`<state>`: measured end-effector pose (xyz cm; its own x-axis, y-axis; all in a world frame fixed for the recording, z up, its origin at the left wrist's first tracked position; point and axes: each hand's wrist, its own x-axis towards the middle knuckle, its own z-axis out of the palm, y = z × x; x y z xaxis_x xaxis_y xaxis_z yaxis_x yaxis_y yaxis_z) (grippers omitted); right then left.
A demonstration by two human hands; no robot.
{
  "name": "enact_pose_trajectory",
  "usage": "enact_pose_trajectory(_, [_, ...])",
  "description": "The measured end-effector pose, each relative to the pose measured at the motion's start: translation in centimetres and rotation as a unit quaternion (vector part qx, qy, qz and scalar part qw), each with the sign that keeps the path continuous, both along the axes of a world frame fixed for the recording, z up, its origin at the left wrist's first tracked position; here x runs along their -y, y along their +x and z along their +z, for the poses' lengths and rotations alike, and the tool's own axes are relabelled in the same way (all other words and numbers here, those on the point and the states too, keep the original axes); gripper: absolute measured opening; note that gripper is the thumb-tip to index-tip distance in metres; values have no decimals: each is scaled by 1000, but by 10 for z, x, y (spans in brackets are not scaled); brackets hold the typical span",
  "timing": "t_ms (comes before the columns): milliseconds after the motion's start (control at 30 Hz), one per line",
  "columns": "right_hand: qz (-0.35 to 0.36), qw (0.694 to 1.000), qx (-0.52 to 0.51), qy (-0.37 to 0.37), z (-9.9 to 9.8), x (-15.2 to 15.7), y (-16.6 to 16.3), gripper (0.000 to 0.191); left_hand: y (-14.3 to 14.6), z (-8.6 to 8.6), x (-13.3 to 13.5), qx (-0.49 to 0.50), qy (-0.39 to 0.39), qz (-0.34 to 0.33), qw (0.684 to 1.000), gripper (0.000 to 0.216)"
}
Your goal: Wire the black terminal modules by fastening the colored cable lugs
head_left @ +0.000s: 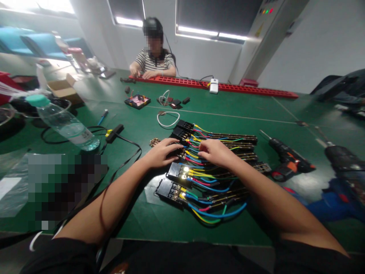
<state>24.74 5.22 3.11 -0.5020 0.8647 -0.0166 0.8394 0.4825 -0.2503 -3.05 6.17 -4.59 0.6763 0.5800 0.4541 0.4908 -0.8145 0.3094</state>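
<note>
Several black terminal blocks point(170, 187) lie in a row, with yellow, blue, red and green wires point(209, 182) running right to long dark strips with brass-coloured contacts point(235, 136). My left hand point(164, 154) rests over a block in the middle of the row, fingers stretched and slightly apart, covering most of it. Close by on the right, my right hand point(216, 153) is closed in a pinch above the wires. What its fingertips hold is too small to make out. Small brass pieces point(154, 142) are heaped just beyond my left hand.
A black-and-orange screwdriver point(289, 158) and a blue power drill point(327, 203) lie right. Left are a water bottle point(71, 129), black cable point(125, 165) and plastic bag point(17, 182). Across the green table point(242, 106), a person point(154, 57) works at a long red rail point(182, 82).
</note>
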Motion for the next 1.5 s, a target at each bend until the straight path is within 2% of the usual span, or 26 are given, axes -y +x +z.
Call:
enact_pose_trajectory(200, [37,997,68,2,9,9,3,2,1,-7,-3,15,7,-1,1000,42])
enact_pose_trajectory(367, [-16,989,150,-3,16,13,10,17,4,-11,-6,-6,33,7,999,41])
enact_pose_trajectory(467, [-26,982,189,-14,22,13,15,17,5,-12,-8,-18,54,15,998,40])
enact_pose_trajectory(733, [-5,989,145,0,19,17,13,15,5,-10,-8,-23,81,8,996,38])
enact_pose_trajectory(1033, [-28,983,182,12,8,15,21,18,0,-5,-1,-53,67,17,996,40])
enact_pose_trajectory(1500, [-68,970,232,-7,23,24,22,17,-2,-4,-1,-57,80,-2,995,40])
